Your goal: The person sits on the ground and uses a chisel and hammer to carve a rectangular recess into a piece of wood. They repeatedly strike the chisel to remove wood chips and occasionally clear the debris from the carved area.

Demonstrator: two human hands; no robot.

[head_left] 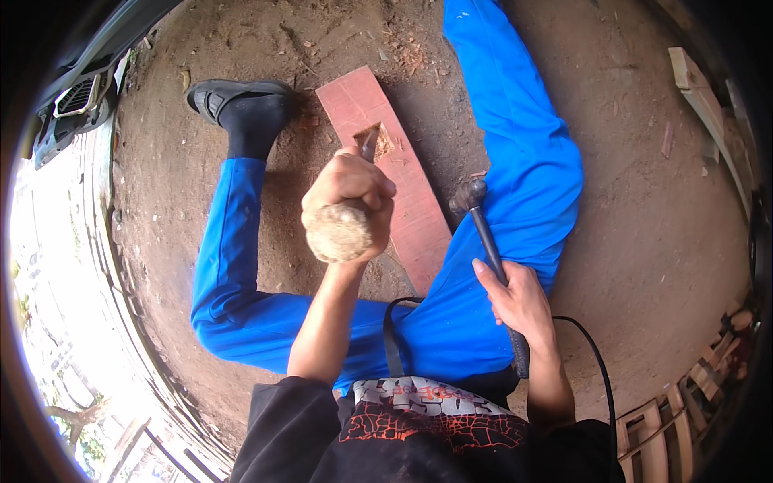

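Observation:
My left hand (348, 197) is closed round a chisel (337, 234), its worn, mushroomed handle end facing up at me. The metal blade stands in a rough square cavity (379, 146) cut in a reddish wooden board (412, 197), which lies on the dirt between my legs. My right hand (515, 302) grips the long dark handle of a hammer (483, 221); its rounded metal head lies beside my right thigh, right of the board.
My blue-trousered legs (523, 105) and left sandalled foot (241, 109) flank the board on bare dirt (660, 241). A dark vehicle (76, 101) stands at upper left. Wooden planks (696, 97) are at right; pallets (668, 427) at lower right. A black cord (600, 362) runs by my right arm.

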